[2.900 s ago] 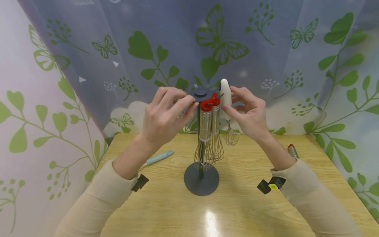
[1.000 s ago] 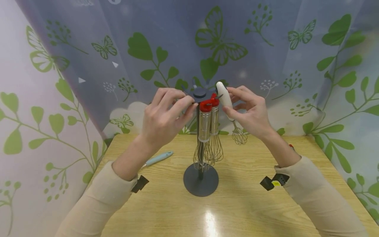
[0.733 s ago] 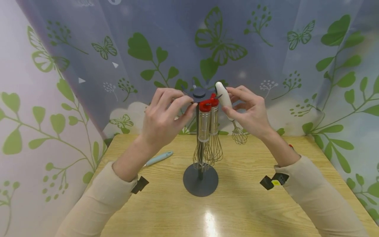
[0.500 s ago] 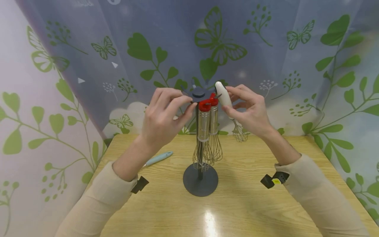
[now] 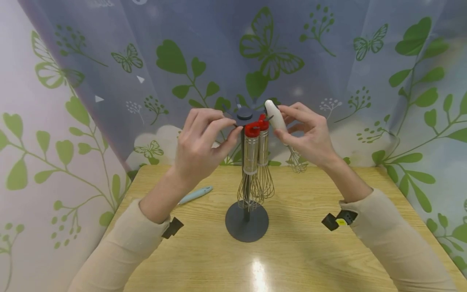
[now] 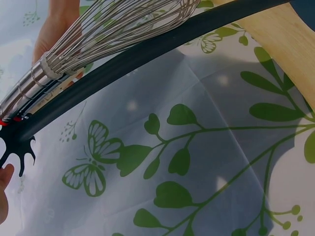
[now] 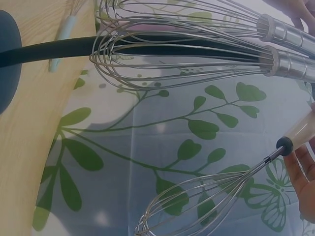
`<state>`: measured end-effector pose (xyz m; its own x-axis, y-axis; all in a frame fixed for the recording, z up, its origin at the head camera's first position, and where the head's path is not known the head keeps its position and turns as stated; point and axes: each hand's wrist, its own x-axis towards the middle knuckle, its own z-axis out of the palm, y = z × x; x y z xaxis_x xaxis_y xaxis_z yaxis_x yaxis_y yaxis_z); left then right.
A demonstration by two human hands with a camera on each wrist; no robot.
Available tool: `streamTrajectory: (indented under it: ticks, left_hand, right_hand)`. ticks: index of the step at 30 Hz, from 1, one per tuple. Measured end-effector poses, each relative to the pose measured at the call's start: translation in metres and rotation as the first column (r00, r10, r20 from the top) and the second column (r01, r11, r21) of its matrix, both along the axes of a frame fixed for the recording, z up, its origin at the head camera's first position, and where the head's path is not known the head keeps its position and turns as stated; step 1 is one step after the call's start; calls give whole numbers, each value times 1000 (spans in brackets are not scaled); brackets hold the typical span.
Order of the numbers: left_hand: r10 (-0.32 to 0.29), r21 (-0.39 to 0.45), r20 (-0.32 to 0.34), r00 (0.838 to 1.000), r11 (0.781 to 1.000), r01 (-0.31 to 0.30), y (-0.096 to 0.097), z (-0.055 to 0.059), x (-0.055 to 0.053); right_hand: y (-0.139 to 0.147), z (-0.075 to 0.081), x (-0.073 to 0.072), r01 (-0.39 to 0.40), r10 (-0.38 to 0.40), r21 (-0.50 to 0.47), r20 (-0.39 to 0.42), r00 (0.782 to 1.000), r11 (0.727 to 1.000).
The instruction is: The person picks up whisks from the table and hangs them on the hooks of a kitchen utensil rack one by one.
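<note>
Currently, the white whisk [image 5: 276, 120] is leaning in the right hand [image 5: 310, 134], its butt tipping toward 11 o'clock and its wires pointing toward 5 o'clock in the head view. The right hand is grasping the handle between thumb and fingers. The handle is overlapping the tip of a hook [image 5: 270, 118] of the stand [image 5: 247, 227]; whether the whisk is hanging on it, I am not able to tell. From the stand's hub [image 5: 245, 113], the white whisk is sitting at 3 o'clock. At 8 o'clock from the hub, the left hand [image 5: 198, 144] is pinching the end of another hook with thumb and fingertips. Two red-topped whisks are hanging from the stand: the near whisk [image 5: 251, 154] between 5 and 6 o'clock, the far whisk [image 5: 263, 150] just beside it at 5 o'clock, both pointing their wires downward. The stand is standing upright, its round base resting on the table [image 5: 310, 251]. A blue whisk [image 5: 196, 194] is lying on the table at 10 o'clock from the base, its handle end pointing toward 2 o'clock. Beige sleeves [image 5: 394, 243] are covering both forearms. Beyond the table, at 12 o'clock, a curtain [image 5: 215, 48] is showing green leaves and butterflies.
</note>
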<state>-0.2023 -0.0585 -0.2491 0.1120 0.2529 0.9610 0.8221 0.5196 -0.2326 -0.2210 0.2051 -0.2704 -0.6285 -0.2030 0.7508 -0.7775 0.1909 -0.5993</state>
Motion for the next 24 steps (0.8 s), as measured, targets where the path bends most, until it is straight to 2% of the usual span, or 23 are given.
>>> streamTrajectory:
  ticks: [11,19,24]
  left_hand:
    - [11,-3,-12,1000,1000,-11,0,1,-1]
    - [18,-3,-3,1000,1000,-18,-1,0,-2]
    - [18,-8,0,1000,1000,-18,-2,0,-2]
  right_hand:
    - [3,4,-2,7,-7,38,-3,1000,999]
    - [3,7,-2,19,-21,131,14,1000,991]
    - [2,7,-1,18,-20,129,15,1000,991]
